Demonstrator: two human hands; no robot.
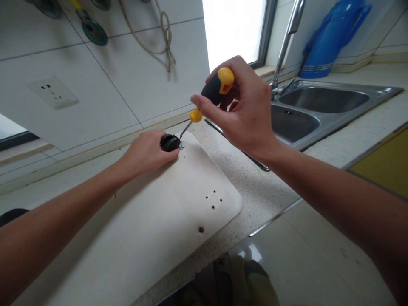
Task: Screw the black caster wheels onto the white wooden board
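A black caster wheel point(170, 143) stands near the far corner of a white board point(165, 204), and my left hand point(149, 148) is closed around it. My right hand point(247, 104) grips the black-and-yellow handle of a screwdriver point(212, 91). Its thin shaft slants down to the left, with the tip at the caster's metal mounting plate point(181, 146). Whether the tip sits in a screw is too small to tell. Several small screw holes point(213, 199) show at the board's near right corner, beside one larger hole point(200, 229).
The board lies on a speckled countertop point(255, 191). To the right is a steel double sink point(296, 123) with a tap point(287, 42) and a blue thermos jug point(333, 40) behind it. A wall socket point(52, 91) and a hanging tied cord point(167, 38) are on the tiled wall.
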